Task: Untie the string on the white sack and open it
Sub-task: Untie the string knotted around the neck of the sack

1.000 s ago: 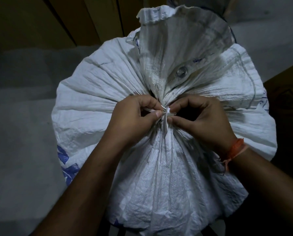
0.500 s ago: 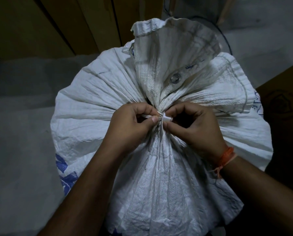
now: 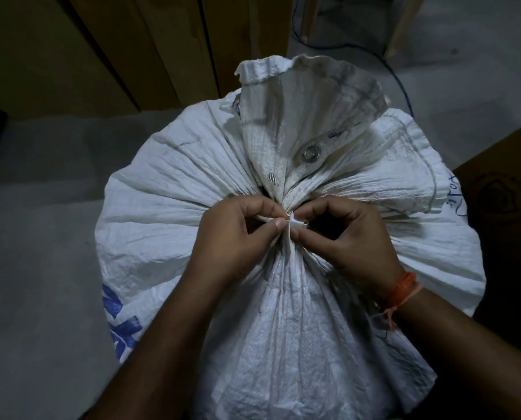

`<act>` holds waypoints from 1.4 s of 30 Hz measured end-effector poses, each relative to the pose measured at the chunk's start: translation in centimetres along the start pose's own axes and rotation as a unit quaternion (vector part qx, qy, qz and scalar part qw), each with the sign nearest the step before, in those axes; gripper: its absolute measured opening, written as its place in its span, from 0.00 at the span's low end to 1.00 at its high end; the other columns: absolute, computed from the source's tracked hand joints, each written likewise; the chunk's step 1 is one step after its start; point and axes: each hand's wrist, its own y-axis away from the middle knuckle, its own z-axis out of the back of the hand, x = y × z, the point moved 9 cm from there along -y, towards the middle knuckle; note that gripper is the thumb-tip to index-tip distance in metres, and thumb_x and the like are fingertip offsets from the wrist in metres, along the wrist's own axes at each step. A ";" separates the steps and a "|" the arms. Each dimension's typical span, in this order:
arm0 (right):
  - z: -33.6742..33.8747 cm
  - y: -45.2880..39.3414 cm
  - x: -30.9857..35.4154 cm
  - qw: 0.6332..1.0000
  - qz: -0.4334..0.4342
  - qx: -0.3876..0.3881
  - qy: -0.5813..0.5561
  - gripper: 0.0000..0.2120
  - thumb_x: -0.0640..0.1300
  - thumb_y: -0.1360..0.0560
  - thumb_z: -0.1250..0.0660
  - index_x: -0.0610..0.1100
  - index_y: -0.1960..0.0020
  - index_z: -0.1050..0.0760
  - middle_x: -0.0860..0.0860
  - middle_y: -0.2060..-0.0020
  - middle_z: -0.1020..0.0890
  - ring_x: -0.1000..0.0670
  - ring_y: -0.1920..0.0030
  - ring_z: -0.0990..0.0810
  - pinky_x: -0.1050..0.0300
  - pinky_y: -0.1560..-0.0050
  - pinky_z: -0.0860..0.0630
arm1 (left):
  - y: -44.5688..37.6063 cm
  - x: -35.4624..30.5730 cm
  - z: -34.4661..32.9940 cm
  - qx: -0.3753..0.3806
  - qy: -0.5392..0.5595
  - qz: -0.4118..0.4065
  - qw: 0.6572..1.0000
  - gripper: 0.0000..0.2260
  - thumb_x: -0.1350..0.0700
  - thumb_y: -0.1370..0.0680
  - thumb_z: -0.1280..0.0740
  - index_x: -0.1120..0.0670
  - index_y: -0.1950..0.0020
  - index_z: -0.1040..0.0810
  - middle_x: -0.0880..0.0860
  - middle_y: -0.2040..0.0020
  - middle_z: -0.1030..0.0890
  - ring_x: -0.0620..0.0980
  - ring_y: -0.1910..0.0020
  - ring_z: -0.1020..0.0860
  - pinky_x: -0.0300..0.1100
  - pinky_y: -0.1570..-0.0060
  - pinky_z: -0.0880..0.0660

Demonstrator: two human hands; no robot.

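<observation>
A full white woven sack point(image 3: 168, 213) with blue print fills the middle of the view, its neck gathered and tied. The loose mouth flap point(image 3: 286, 116) with a metal eyelet stands up behind the tie. A white string point(image 3: 294, 222) is knotted around the neck. My left hand point(image 3: 235, 237) pinches the string from the left with thumb and forefinger. From the right, my right hand point(image 3: 347, 237), with an orange thread on its wrist, pinches the knot. The fingertips of both hands nearly meet at the knot.
Wooden boards point(image 3: 126, 50) stand behind the sack. A grey surface point(image 3: 35, 253) spreads to the left. A dark cable point(image 3: 395, 74) runs over the pale floor at the back right. A brown box point(image 3: 501, 189) sits at the right edge.
The view has tilted, so sack and hands sit lower in frame. Both hands stay pinched on the string at the neck; the knot looks much the same.
</observation>
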 end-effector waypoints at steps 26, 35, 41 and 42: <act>0.3 -0.4 0.2 0.999 -0.029 0.008 0.016 0.09 0.34 0.31 0.19 0.35 0.52 0.15 0.36 0.56 0.13 0.37 0.55 0.12 0.38 0.51 0.16 | -0.2 -0.4 0.2 -0.006 -0.029 -0.020 0.999 0.08 0.59 0.23 0.24 0.46 0.56 0.13 0.48 0.57 0.16 0.58 0.49 0.16 0.60 0.38 0.21; 0.3 -0.4 0.2 0.999 -0.013 0.006 0.036 0.09 0.36 0.31 0.19 0.38 0.52 0.14 0.42 0.56 0.11 0.39 0.53 0.12 0.36 0.48 0.16 | -0.1 0.1 0.1 -0.028 -0.017 -0.019 0.999 0.03 0.58 0.24 0.23 0.50 0.55 0.11 0.46 0.59 0.16 0.51 0.54 0.17 0.51 0.44 0.20; 0.0 -0.5 0.4 0.999 -0.012 0.011 0.030 0.09 0.37 0.31 0.19 0.38 0.52 0.14 0.42 0.56 0.11 0.39 0.53 0.12 0.35 0.48 0.17 | -0.3 0.0 -0.2 -0.027 -0.017 -0.022 0.999 0.06 0.59 0.24 0.23 0.48 0.56 0.12 0.47 0.58 0.15 0.49 0.56 0.17 0.43 0.51 0.22; 0.0 -0.5 0.4 0.999 -0.011 0.012 0.031 0.09 0.37 0.31 0.19 0.38 0.52 0.14 0.42 0.56 0.12 0.39 0.53 0.12 0.35 0.48 0.17 | -0.3 0.1 -0.3 -0.027 -0.016 -0.021 0.999 0.05 0.59 0.24 0.23 0.48 0.56 0.12 0.48 0.57 0.15 0.49 0.56 0.16 0.44 0.50 0.21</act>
